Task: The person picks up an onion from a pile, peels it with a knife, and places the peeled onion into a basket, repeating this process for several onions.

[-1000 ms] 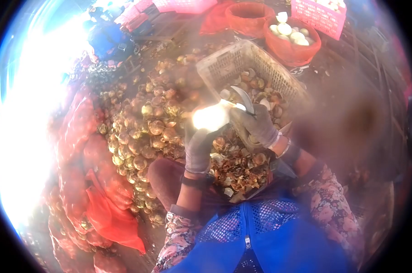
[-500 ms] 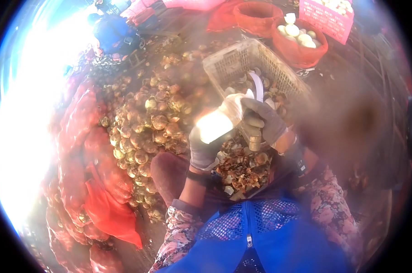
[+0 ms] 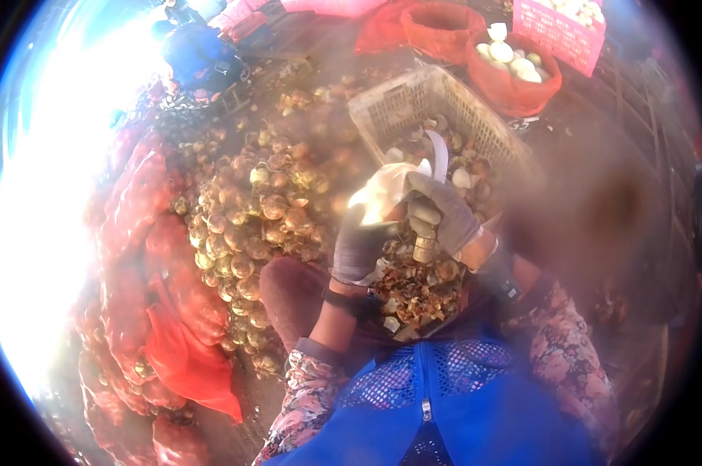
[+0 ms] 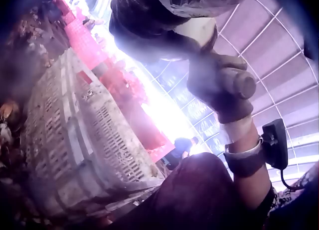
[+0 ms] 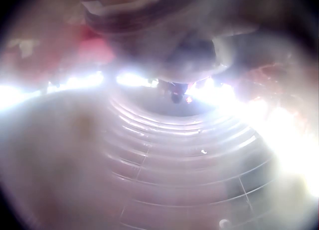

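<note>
My gloved left hand (image 3: 358,252) holds an onion (image 4: 202,30), pale with a brownish edge in the left wrist view. Sunlight bleaches the fingers of this hand in the head view, and they hide most of the onion. My gloved right hand (image 3: 452,217) grips a knife by its thick, light wooden handle (image 3: 424,248). Its curved blade (image 3: 441,159) points up and away, past the left fingertips. The two hands meet over loose peelings (image 3: 421,291) between the knees. The right wrist view is blurred, with a dark hand shape along its top.
A pale plastic crate (image 3: 390,105) containing peelings stands ahead. Unpeeled onions (image 3: 246,225) are heaped to the left, beside red mesh sacks (image 3: 141,256). Behind the crate stands a red-lined tub (image 3: 514,97) of peeled onions. Another person (image 3: 199,58) sits at far left.
Both hands have drawn together, the left turning over in the bright light. The right hand has tilted the knife, so its blade stands more upright and its handle shows below.
</note>
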Tool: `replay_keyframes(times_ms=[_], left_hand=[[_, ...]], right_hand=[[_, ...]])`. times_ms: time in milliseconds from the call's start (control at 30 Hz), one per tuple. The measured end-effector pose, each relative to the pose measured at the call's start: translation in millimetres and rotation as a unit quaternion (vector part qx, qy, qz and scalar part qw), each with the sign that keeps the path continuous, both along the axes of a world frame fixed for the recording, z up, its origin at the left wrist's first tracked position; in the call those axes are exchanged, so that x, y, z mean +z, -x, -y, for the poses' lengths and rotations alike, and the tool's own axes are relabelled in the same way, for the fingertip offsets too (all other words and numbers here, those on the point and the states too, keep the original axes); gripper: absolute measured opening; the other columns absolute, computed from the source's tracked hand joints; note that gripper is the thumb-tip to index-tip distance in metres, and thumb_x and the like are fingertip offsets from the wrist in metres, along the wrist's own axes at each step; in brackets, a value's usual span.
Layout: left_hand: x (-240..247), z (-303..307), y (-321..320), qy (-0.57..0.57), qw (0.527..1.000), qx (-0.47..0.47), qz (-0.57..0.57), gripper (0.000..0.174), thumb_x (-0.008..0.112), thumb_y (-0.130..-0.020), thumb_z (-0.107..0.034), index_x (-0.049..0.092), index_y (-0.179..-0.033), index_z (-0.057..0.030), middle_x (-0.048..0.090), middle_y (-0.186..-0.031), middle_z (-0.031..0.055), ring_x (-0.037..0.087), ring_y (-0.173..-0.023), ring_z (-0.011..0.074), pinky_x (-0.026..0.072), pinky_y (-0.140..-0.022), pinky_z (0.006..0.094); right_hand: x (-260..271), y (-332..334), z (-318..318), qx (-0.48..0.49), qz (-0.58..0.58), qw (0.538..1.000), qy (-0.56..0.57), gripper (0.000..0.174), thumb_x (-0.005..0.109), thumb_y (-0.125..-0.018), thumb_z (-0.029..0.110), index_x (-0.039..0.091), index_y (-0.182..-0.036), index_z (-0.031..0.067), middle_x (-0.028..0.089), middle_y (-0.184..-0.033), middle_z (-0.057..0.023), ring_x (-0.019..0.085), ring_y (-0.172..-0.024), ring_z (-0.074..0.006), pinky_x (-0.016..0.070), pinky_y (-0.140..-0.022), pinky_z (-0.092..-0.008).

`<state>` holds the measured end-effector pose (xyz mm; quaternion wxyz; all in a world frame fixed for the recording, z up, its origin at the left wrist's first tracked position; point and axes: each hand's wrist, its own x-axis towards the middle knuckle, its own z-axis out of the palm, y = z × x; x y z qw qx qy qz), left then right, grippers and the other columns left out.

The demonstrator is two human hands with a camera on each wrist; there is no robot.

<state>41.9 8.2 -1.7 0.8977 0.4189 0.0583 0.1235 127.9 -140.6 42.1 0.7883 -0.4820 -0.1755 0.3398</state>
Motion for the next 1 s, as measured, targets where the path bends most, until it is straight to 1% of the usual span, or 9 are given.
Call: replay_keyframes(times_ms=[100,200,267,367,567,733,800,867,1000], left_hand=[[2,-5,-1,-0.208,0.976,0.067,0.007,0.074,0.055,-0.09,-0.056,0.047,-0.135,0.0016,0.059,-0.124,0.0148,0.061,-0.104,0.0246,0.0513,-0.087,0.0354],[2,-9,0,-0.245,0.964,0.105,0.013,0.074,0.054,-0.09,-0.057,0.047,-0.136,0.0009,0.059,-0.126,0.0149,0.062,-0.104,0.0245,0.0529,-0.083,0.033],[8,-11,2,-0.302,0.946,0.119,0.009,0.075,0.055,-0.09,-0.058,0.047,-0.136,0.0005,0.058,-0.127,0.0148,0.062,-0.104,0.0243,0.0544,-0.077,0.031],[12,-15,4,-0.38,0.915,0.138,-0.019,0.077,0.056,-0.089,-0.059,0.046,-0.137,0.0006,0.058,-0.127,0.0148,0.063,-0.1,0.0228,0.0553,-0.066,0.0282],[14,-21,8,0.042,0.993,0.077,0.081,0.077,0.058,-0.088,-0.061,0.048,-0.135,-0.0022,0.058,-0.126,0.0123,0.062,-0.087,0.019,0.0526,-0.054,0.0234],[7,-30,4,-0.047,0.986,0.101,0.127,0.07,0.066,-0.084,-0.057,0.05,-0.134,-0.0101,0.058,-0.126,0.0102,0.061,-0.089,0.0213,0.051,-0.052,0.023],[26,-29,8,0.263,0.921,-0.051,0.283,0.066,0.07,-0.083,-0.053,0.051,-0.134,-0.0151,0.057,-0.127,0.011,0.061,-0.093,0.0236,0.0516,-0.053,0.0243],[33,-42,16,0.363,0.881,-0.092,0.289,0.062,0.073,-0.081,-0.048,0.052,-0.133,-0.0234,0.056,-0.128,0.0093,0.059,-0.101,0.028,0.054,-0.058,0.0293],[7,-68,19,0.231,0.953,0.069,0.182,0.066,0.069,-0.081,-0.056,0.051,-0.135,-0.0229,0.056,-0.129,0.0099,0.058,-0.11,0.0325,0.0564,-0.066,0.0358]], right_hand=[[9,3,-2,-0.037,-0.156,0.985,-0.064,0.016,0.06,-0.096,0.028,0.058,-0.087,0.0146,0.038,-0.058,0.0086,0.031,-0.045,-0.0028,0.0232,-0.041,-0.021],[10,-3,6,0.034,-0.178,0.976,-0.125,0.026,0.055,-0.097,0.026,0.056,-0.106,0.0013,0.058,-0.087,-0.0111,0.056,-0.075,-0.0209,0.045,-0.053,-0.0267],[7,-4,9,0.068,-0.17,0.973,-0.141,0.026,0.055,-0.097,0.024,0.056,-0.106,0.0001,0.057,-0.087,-0.0114,0.056,-0.075,-0.0211,0.0454,-0.053,-0.0268],[25,2,3,0.023,-0.211,0.966,-0.147,0.013,0.06,-0.096,0.021,0.058,-0.088,0.0102,0.039,-0.059,0.0073,0.034,-0.047,-0.0035,0.0258,-0.041,-0.021],[32,-4,7,-0.008,-0.19,0.97,-0.153,0.016,0.062,-0.093,0.02,0.053,-0.099,0.0084,0.043,-0.071,0.0039,0.039,-0.054,-0.0048,0.0313,-0.046,-0.0216],[33,-19,25,-0.035,-0.118,0.982,-0.14,0.026,0.064,-0.091,0.02,0.05,-0.109,0.0069,0.046,-0.082,0.001,0.044,-0.06,-0.0059,0.0358,-0.05,-0.0221],[36,-25,34,-0.047,-0.09,0.986,-0.135,0.031,0.064,-0.09,0.019,0.048,-0.113,0.0062,0.048,-0.086,-0.0001,0.046,-0.062,-0.0063,0.0376,-0.051,-0.0222],[41,-28,37,-0.054,-0.07,0.988,-0.125,0.036,0.065,-0.089,0.019,0.046,-0.117,0.0056,0.049,-0.09,-0.0013,0.048,-0.065,-0.0068,0.0394,-0.053,-0.0224],[50,-27,36,-0.042,-0.044,0.994,-0.095,0.046,0.066,-0.087,0.019,0.043,-0.124,0.0044,0.052,-0.098,-0.0036,0.052,-0.07,-0.0076,0.0431,-0.056,-0.0228]])
